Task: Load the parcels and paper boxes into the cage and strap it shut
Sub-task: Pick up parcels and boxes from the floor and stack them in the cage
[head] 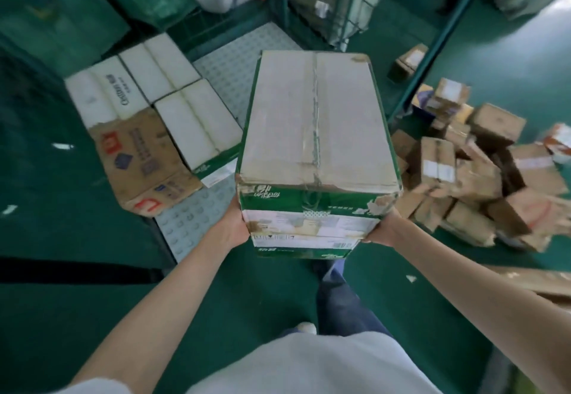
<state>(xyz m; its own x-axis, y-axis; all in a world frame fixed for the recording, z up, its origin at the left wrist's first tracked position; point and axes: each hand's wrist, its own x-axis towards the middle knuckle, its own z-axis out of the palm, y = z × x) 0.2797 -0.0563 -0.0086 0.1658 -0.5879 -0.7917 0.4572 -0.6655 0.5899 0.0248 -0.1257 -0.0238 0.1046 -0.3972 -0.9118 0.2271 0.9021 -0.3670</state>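
**Head view.** One large carton (315, 121), green-sided with a taped pale top, is held in the air between two bare hands, in front of the cage's dimpled floor plate (247, 62). The left hand (235, 223) is at the carton's near left lower corner and the right hand (381, 229) at its near right lower corner. The fingers of both hands are hidden behind the carton, so it cannot be told whether they are curled or flat.

On the plate lie four items, touching one another: three white-topped packs (197, 121) and one brown box (142, 161). Their print is blurred.

To the right, outside the green cage post (432, 53), a heap of small brown parcels (472, 177) lies on the floor. It is too blurred and overlapped to count, and the frame cuts off its right edge.
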